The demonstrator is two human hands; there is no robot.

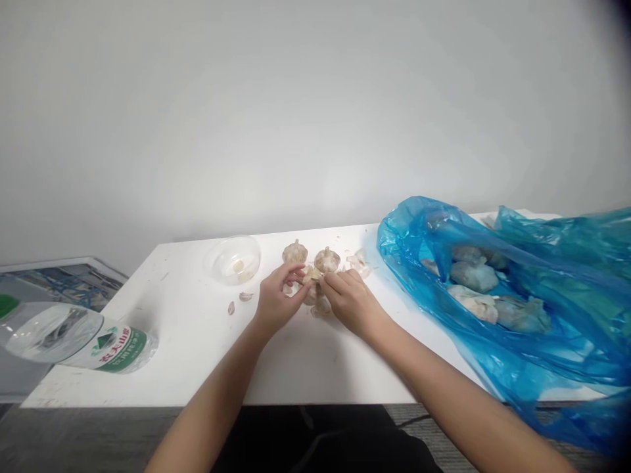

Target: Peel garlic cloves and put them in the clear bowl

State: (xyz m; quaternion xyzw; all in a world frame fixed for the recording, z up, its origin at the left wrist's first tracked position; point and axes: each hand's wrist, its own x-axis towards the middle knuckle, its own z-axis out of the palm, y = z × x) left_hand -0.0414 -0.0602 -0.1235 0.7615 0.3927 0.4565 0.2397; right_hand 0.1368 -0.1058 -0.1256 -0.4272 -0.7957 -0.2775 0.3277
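My left hand (280, 293) and my right hand (349, 299) meet over the middle of the white table. Between their fingertips is a pale yellowish garlic clove (311, 276), with both hands closed on it. Beneath and between the hands lie more garlic pieces (321, 306), partly hidden by the fingers. Just behind them stand two whole garlic bulbs, one on the left (294, 251) and one on the right (327, 259). Two loose cloves (245, 296) rest to the left of my left hand. Papery garlic skins (359, 263) lie beyond my right hand.
A clear plastic bowl (233, 261) with a few pale cloves stands at the back left. On the left edge is a large water bottle (108, 341) with a green cap. A blue plastic bag (424, 223) holding several garlic bulbs covers the right side. A wall rises behind the table.
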